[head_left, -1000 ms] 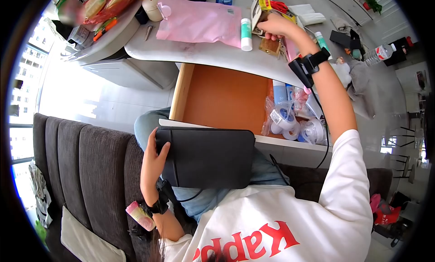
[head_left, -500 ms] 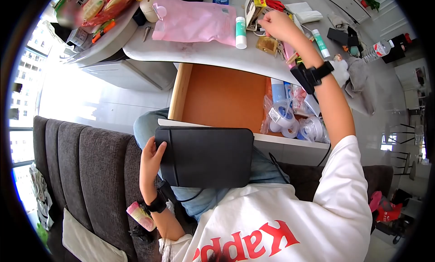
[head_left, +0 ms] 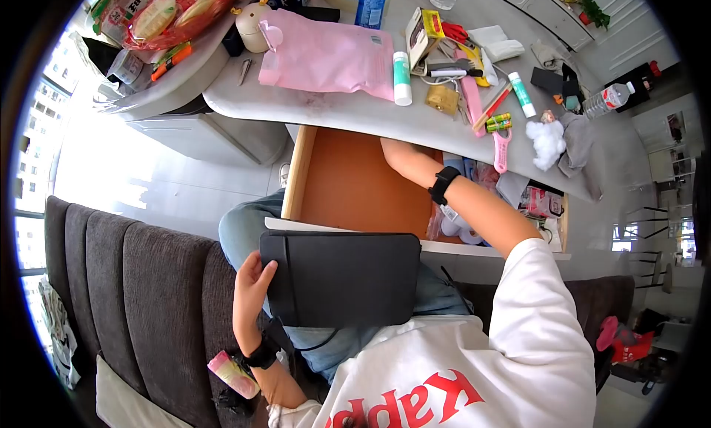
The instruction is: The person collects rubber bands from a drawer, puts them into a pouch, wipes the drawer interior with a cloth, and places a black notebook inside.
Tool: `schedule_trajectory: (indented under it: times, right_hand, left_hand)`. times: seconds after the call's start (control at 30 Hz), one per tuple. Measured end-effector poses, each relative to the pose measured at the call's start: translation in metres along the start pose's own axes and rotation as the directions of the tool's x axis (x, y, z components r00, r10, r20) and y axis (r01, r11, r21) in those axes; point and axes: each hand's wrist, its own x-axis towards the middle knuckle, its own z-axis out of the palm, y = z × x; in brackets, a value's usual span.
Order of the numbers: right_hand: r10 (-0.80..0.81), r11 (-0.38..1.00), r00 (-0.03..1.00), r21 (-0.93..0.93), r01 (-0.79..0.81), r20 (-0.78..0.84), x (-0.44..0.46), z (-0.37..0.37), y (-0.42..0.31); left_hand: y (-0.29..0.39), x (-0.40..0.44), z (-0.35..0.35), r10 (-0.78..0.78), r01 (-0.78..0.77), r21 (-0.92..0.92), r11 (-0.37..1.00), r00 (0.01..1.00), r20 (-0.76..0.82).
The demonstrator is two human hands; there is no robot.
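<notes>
My left hand (head_left: pixel 255 281) grips the left edge of a flat black case (head_left: pixel 352 280) lying over my lap, against the front of an open drawer (head_left: pixel 337 180). My right hand (head_left: pixel 398 155) reaches into that drawer under the tabletop edge, which hides its fingers, so what it holds cannot be made out. Orange-brown drawer bottom shows around it. Plastic-wrapped bottle parts (head_left: pixel 463 224) fill the drawer's right part, partly behind my right forearm, with a pink packet (head_left: pixel 544 202) farther right.
On the white tabletop (head_left: pixel 326 106) are a pink bag (head_left: pixel 333 54), a white-green tube (head_left: pixel 401 78), a yellow box (head_left: pixel 424 35), a brass padlock (head_left: pixel 442 99), batteries (head_left: pixel 499 122), a pink peeler (head_left: pixel 501 150) and a white fluffy toy (head_left: pixel 548 143). A dark sofa (head_left: pixel 163 295) stands at left.
My right hand has left the small items on the tabletop and moved down into the drawer. My left hand still holds the black case. The view has shifted slightly.
</notes>
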Motion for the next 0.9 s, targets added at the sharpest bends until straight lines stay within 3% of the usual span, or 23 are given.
schedule_trajectory:
  times: [0.03,0.1,0.17,0.23,0.3,0.4,0.47,0.53,0.57,0.6,0.67,0.77,0.8,0.9]
  right_hand:
    - [-0.094,0.977,0.995,-0.191,0.095,0.015,0.011,-0.006,0.009]
    - [-0.257,0.805,0.962,-0.53,0.267,0.094,0.026,-0.015,0.026]
    - [-0.153,0.572,0.976,-0.792,0.214,0.153,0.013,-0.004,0.014]
    - [0.164,0.284,0.984,-0.959,0.017,0.066,-0.029,0.039,-0.049]
    - [0.372,-0.152,0.85,-0.879,0.452,0.373,-0.048,0.047,-0.064]
    - [0.362,-0.114,0.846,-0.883,0.456,0.39,-0.095,0.082,-0.127]
    - [0.183,-0.095,0.885,-0.888,0.449,0.428,-0.109,0.087,-0.173]
    - [-0.056,-0.037,0.949,-0.951,0.308,0.31,-0.113,0.083,-0.221]
    - [-0.015,-0.022,0.976,-0.975,0.219,0.219,-0.099,0.075,-0.24]
    - [-0.101,-0.082,0.956,-0.96,0.267,0.274,-0.088,0.065,-0.254]
    - [-0.173,0.063,0.983,-0.995,0.071,0.059,-0.065,0.051,-0.265]
    - [-0.284,0.132,0.949,-0.975,0.18,0.137,-0.029,0.019,-0.258]
    - [-0.262,0.166,0.955,-0.968,0.186,0.139,-0.03,0.021,-0.26]
    - [-0.4,0.142,0.907,-0.969,0.204,0.132,-0.051,0.023,-0.265]
  left_hand:
    - [0.001,0.0,-0.002,-0.016,0.016,-0.006,1.0,1.0,0.027]
    - [0.0,0.002,-0.005,-0.034,0.036,-0.021,0.999,0.996,0.08]
    - [0.004,0.003,-0.006,-0.075,0.072,0.031,0.997,0.992,0.103]
    - [0.005,0.002,-0.005,-0.069,0.073,-0.032,0.997,0.992,0.109]
    - [0.005,-0.003,-0.002,-0.033,0.04,-0.084,0.996,0.995,0.09]
    - [0.005,-0.016,0.007,0.029,-0.028,-0.159,0.987,1.0,0.004]
    - [0.012,-0.021,0.012,0.053,-0.064,-0.186,0.98,0.997,-0.063]
    - [0.021,-0.02,0.018,0.098,-0.115,-0.148,0.982,0.989,-0.114]
    - [0.028,-0.018,0.02,0.123,-0.134,-0.095,0.986,0.987,-0.106]
    - [0.036,-0.014,0.023,0.15,-0.155,-0.041,0.987,0.984,-0.096]
    - [0.063,-0.007,0.036,0.217,-0.215,0.037,0.976,0.974,-0.062]
    - [0.093,0.016,0.044,0.26,-0.256,0.148,0.955,0.966,-0.009]
    - [0.099,0.024,0.046,0.273,-0.269,0.095,0.958,0.962,-0.021]
    - [0.106,0.043,0.055,0.284,-0.286,-0.03,0.958,0.957,-0.064]
